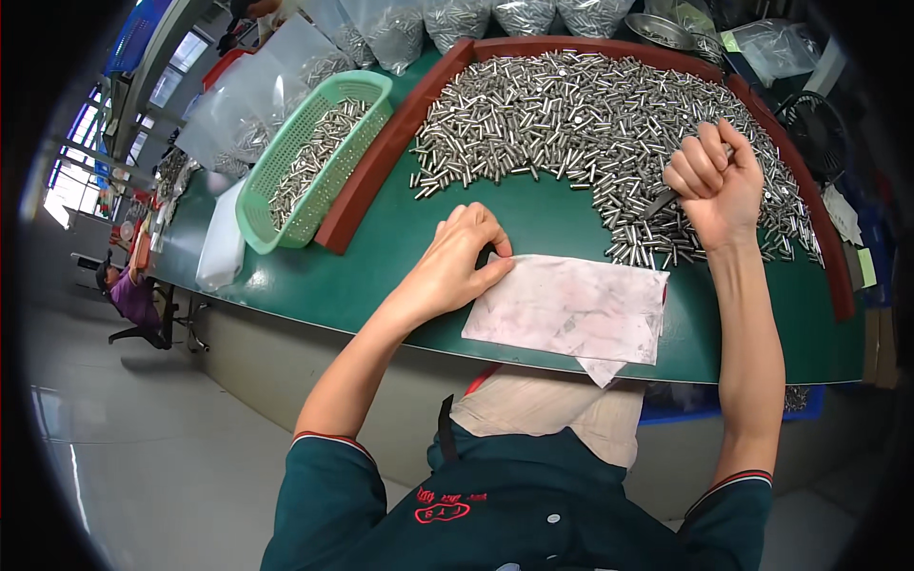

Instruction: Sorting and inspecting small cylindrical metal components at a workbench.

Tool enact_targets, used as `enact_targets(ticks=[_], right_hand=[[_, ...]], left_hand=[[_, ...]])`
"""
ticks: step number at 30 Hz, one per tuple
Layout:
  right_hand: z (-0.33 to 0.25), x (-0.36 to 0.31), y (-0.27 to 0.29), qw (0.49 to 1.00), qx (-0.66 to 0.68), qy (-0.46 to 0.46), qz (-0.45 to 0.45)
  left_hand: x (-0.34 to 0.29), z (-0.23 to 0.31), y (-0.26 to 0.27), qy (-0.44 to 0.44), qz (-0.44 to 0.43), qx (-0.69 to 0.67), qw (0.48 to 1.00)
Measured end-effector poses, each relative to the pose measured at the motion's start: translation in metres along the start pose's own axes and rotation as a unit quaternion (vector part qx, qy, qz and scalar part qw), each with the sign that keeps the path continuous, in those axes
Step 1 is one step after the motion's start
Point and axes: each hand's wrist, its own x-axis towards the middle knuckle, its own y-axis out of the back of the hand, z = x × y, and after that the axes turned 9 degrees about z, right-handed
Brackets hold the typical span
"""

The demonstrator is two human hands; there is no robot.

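A stained, pinkish-white cloth [566, 309] lies flat along the near edge of the green table. Beside its upper left corner rests my left hand [462, 249], thumb and forefinger bent together. Whatever is between those fingertips is too small or hidden to name. Further right, my right hand [712, 181] is a raised fist above the metal pins. A dark, narrow flat tool [659, 203] sticks out of this fist toward the left; the fingers hide most of it. Many short, shiny metal pins [562, 114] cover the far part of the tabletop in a wide heap.
A red-brown raised border [376, 162] curves around the pins. Left of it stands a green perforated basket [252, 205] of similar pins, next to a white plastic container [221, 238]. Filled clear bags [395, 33] line the back. A small black fan [814, 133] stands at right.
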Motion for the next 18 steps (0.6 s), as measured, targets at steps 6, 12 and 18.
enact_targets(ticks=[6,12,18], right_hand=[[0.000,-0.002,-0.002,1.000,0.009,0.003,-0.001],[-0.002,-0.001,-0.005,1.000,0.009,0.008,0.011],[-0.004,0.000,-0.002,1.000,0.002,0.003,0.007]], left_hand=[[-0.019,0.010,0.014,0.176,0.011,-0.198,0.964],[-0.079,-0.006,0.040,0.350,0.141,-0.554,0.742],[-0.155,-0.015,0.067,0.368,0.237,-0.586,0.682]])
